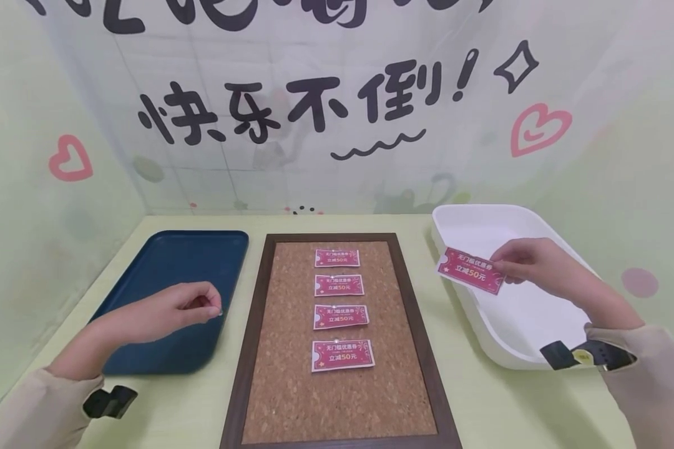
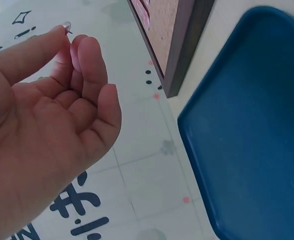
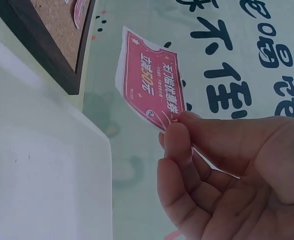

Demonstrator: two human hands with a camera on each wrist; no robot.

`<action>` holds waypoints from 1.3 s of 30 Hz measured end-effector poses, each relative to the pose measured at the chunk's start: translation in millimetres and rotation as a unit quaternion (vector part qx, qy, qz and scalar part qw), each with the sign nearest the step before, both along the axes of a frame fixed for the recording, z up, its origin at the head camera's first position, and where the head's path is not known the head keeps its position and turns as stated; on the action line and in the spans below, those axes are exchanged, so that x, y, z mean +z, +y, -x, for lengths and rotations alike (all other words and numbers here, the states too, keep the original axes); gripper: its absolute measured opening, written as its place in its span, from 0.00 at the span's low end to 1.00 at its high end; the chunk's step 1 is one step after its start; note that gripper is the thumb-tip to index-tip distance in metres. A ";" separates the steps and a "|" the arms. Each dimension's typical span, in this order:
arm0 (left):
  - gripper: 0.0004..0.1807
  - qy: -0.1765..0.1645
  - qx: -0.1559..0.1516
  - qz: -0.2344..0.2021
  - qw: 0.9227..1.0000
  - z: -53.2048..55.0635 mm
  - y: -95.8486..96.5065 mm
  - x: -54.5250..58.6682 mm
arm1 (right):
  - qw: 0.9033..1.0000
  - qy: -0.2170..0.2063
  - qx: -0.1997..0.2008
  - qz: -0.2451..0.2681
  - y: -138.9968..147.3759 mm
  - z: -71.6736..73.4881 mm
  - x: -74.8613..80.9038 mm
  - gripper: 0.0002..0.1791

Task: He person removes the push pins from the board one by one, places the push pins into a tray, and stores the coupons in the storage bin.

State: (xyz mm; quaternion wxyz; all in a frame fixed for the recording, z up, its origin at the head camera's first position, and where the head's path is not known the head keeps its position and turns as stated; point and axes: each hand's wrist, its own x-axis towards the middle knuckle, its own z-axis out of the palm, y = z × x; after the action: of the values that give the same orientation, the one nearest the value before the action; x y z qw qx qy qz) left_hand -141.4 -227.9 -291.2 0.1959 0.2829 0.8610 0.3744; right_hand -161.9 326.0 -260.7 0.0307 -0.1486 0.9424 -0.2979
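Observation:
Between thumb and fingertip, my left hand pinches a small clear pushpin, its thin point just visible in the left wrist view. That hand is over the right side of the dark blue tray. My right hand pinches one end of a pink paper coupon, held tilted above the left rim of the white bin. On the framed cork board in the middle, several matching coupons are pinned in a column, each with a small shiny pin at its top edge.
The pale green table carries the tray on the left, the board in the middle and the bin on the right. Behind it rises a printed wall sheet with black lettering. Both wrists wear dark straps.

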 end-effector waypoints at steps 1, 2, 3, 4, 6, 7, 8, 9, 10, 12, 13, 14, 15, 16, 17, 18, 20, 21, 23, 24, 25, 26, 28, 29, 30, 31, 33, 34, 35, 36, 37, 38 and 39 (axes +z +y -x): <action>0.08 0.000 0.003 0.001 1.000 0.8 -2.3 -0.7 | 1.000 -0.002 -0.004 -0.001 2.6 0.7 0.0 0.12; 0.09 -0.001 0.005 0.001 1.000 1.7 -4.4 -1.6 | 1.000 -0.002 -0.008 -0.002 5.2 1.3 -0.1 0.12; 0.09 -0.003 0.007 -0.001 1.000 2.7 -6.4 -2.8 | 1.000 -0.002 -0.012 -0.004 7.8 2.0 -0.5 0.12; 0.09 -0.005 0.009 -0.002 1.000 3.6 -8.3 -3.9 | 1.000 -0.001 -0.016 -0.007 10.4 2.7 -0.8 0.13; 0.09 -0.006 0.016 -0.002 1.000 5.5 -12.2 -6.5 | 1.000 0.001 -0.024 -0.012 15.1 4.2 -1.7 0.13; 0.09 -0.005 0.020 -0.002 1.000 6.3 -14.2 -7.8 | 0.999 0.002 -0.029 -0.015 17.4 4.7 -2.2 0.14; 0.09 -0.003 0.025 -0.001 1.000 7.2 -16.1 -9.0 | 0.999 0.001 -0.032 -0.018 19.7 5.7 -2.9 0.14; 0.09 -0.001 0.031 0.001 1.000 7.9 -18.2 -10.0 | 0.999 0.000 -0.036 -0.021 21.9 6.8 -3.6 0.15; 0.09 0.000 0.037 0.004 0.999 8.5 -20.2 -11.1 | 0.999 -0.002 -0.041 -0.024 24.3 7.5 -4.3 0.15; 0.10 0.001 0.050 0.007 0.999 9.5 -24.6 -13.0 | 0.998 -0.010 -0.050 -0.028 29.1 9.0 -6.0 0.16; 0.10 0.002 0.055 0.008 0.998 10.1 -26.8 -14.1 | 0.998 -0.016 -0.054 -0.029 31.5 9.9 -6.8 0.17; 0.11 0.001 0.060 0.009 0.998 10.6 -29.1 -15.0 | 0.998 -0.021 -0.057 -0.029 33.8 11.0 -7.8 0.18; 0.11 0.000 0.063 0.009 0.998 11.6 -32.1 -16.4 | 0.997 -0.026 -0.062 -0.030 35.9 12.1 -8.8 0.18; 0.12 -0.004 0.067 0.009 0.998 12.5 -35.0 -17.4 | 0.997 -0.032 -0.067 -0.032 38.0 13.1 -9.8 0.19; 0.12 -0.005 0.072 0.010 0.997 13.2 -38.0 -18.3 | 0.996 -0.037 -0.069 -0.032 39.6 14.7 -10.6 0.20; 0.12 -0.006 0.076 0.012 0.997 14.1 -40.8 -19.2 | 0.996 -0.043 -0.072 -0.033 41.1 16.6 -11.4 0.20; 0.13 -0.009 0.086 0.019 0.996 16.4 -46.2 -20.9 | 0.995 -0.050 -0.075 -0.036 44.2 20.9 -12.9 0.20; 0.13 -0.011 0.092 0.022 0.995 17.4 -48.8 -21.6 | 0.995 -0.053 -0.076 -0.036 46.0 23.5 -13.5 0.20; 0.14 -0.016 0.104 0.031 0.994 19.0 -52.8 -22.6 | 0.995 -0.060 -0.077 -0.038 49.0 29.0 -14.0 0.20; 0.14 -0.020 0.109 0.035 0.993 20.3 -54.6 -23.2 | 0.994 -0.062 -0.077 -0.038 50.7 31.9 -14.6 0.20; 0.14 -0.023 0.111 0.037 0.993 21.5 -56.6 -23.9 | 0.994 -0.065 -0.078 -0.039 52.6 34.7 -14.9 0.20; 0.15 -0.026 0.113 0.039 0.992 22.7 -58.6 -24.6 | 0.994 -0.068 -0.076 -0.039 54.8 37.6 -15.3 0.20; 0.15 -0.031 0.120 0.044 0.991 25.4 -62.4 -26.2 | 0.993 -0.071 -0.080 -0.044 58.3 42.1 -16.1 0.21; 0.16 -0.033 0.123 0.046 0.991 26.9 -64.2 -27.0 | 0.993 -0.074 -0.079 -0.044 60.4 44.4 -16.7 0.21; 0.16 -0.035 0.125 0.050 0.990 28.4 -66.0 -27.7 | 0.993 -0.076 -0.079 -0.046 62.4 46.5 -17.2 0.21; 0.16 -0.034 0.126 0.053 0.990 30.0 -67.8 -28.5 | 0.992 -0.080 -0.081 -0.048 64.2 48.4 -17.7 0.21; 0.16 -0.037 0.135 0.062 0.988 33.1 -71.0 -30.3 | 0.992 -0.089 -0.082 -0.048 67.3 51.9 -19.0 0.20; 0.17 -0.038 0.140 0.067 0.987 34.6 -72.5 -31.2 | 0.991 -0.095 -0.082 -0.046 68.7 53.6 -19.6 0.20; 0.17 -0.038 0.142 0.071 0.987 36.1 -73.9 -32.4 | 0.991 -0.100 -0.080 -0.045 70.3 55.2 -20.3 0.20; 0.17 -0.038 0.145 0.075 0.986 37.5 -75.1 -33.4 | 0.990 -0.105 -0.081 -0.045 71.4 56.5 -21.1 0.20; 0.18 -0.038 0.148 0.078 0.985 38.7 -76.5 -34.6 | 0.990 -0.110 -0.082 -0.044 72.8 57.8 -21.9 0.20; 0.18 -0.039 0.151 0.081 0.984 39.9 -77.7 -35.6 | 0.989 -0.116 -0.080 -0.043 74.4 59.3 -22.8 0.21; 0.18 -0.041 0.154 0.084 0.984 40.9 -78.9 -36.6 | 0.989 -0.119 -0.078 -0.044 75.8 60.6 -23.8 0.21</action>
State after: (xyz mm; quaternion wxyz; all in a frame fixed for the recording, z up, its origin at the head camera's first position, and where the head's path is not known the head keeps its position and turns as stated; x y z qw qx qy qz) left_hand -182.4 -306.8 -327.9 0.1940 0.1144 0.9139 0.3377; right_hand -222.5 401.8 -284.5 0.1261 -0.0368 0.9529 -0.2732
